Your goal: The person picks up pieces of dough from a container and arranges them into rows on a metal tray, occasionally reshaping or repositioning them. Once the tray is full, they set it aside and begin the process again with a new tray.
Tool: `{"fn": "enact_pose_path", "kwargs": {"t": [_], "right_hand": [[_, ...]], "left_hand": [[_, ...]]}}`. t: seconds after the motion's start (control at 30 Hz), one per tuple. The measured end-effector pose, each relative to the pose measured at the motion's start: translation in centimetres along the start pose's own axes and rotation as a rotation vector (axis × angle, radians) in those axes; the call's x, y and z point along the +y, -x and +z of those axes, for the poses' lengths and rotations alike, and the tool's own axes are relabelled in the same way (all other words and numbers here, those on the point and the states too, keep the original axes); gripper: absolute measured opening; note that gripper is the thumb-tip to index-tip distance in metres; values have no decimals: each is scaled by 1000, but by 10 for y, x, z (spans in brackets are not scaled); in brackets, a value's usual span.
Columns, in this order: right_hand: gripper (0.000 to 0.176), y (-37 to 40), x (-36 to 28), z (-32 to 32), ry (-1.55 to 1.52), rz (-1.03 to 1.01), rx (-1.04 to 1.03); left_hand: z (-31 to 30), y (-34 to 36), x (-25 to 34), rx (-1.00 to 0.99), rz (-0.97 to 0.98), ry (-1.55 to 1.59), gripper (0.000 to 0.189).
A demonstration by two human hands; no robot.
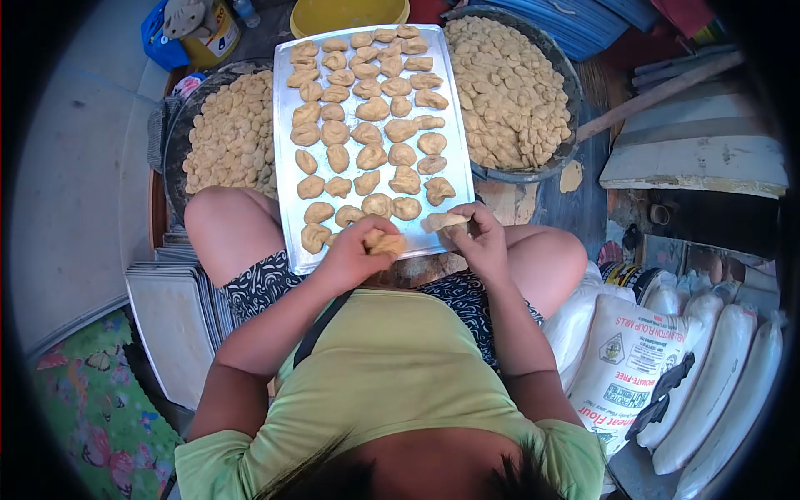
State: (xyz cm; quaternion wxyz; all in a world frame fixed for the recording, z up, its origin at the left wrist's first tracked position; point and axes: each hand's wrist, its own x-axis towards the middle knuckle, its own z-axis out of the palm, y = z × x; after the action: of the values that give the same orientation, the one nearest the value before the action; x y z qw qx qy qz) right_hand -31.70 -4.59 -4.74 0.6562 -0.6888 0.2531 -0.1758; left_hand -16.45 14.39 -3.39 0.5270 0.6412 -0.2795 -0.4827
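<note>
Across my lap lies a silver baking tray [288, 187], bearing several rows of brown dough pieces [372, 156]. Over the tray's near edge, my left hand [360, 252] is closed around a lump of dough [388, 243]. My right hand [483, 239] pinches another, flattened piece of dough [447, 221] between thumb and fingers at the tray's near right corner. Both hands are apart from each other. Some of the dough in each hand is hidden by the fingers.
Dark round basins heaped with dough pieces stand behind the tray at left [232, 133] and right [508, 87]. A yellow tub [350, 15] is at the back. Stacked trays [171, 321] lean at my left; a flour sack [629, 358] and long plastic-wrapped bundles [708, 387] lie at my right.
</note>
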Motion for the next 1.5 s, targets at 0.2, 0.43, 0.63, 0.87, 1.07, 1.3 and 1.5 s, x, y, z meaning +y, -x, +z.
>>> {"fn": "enact_pose_path", "kwargs": {"t": [0.2,0.43,0.63,0.87,1.07,1.3,1.5], "right_hand": [[34,6,5,24,657,-227,-229],[34,-5,-5,0,463,-62,-102],[16,-4,5,-2,703,-379,-229],[17,-14,13,-7,662,-360,-91],[27,-30,-7,-4,934,-410,-27],[32,-78,-10,-12,652,-164,28],[35,-132,-9,-21,792,-294,-123]], "left_hand": [[-3,11,4,34,239,-366,48],[26,-4,-4,-173,298,-1154,58],[32,-10,-9,-26,389,-1334,46],[30,-5,0,-152,446,-1333,46],[36,-13,0,-118,368,-1409,47],[26,-5,-3,-64,486,-1251,52],[11,8,20,-36,410,-1067,57]]}}
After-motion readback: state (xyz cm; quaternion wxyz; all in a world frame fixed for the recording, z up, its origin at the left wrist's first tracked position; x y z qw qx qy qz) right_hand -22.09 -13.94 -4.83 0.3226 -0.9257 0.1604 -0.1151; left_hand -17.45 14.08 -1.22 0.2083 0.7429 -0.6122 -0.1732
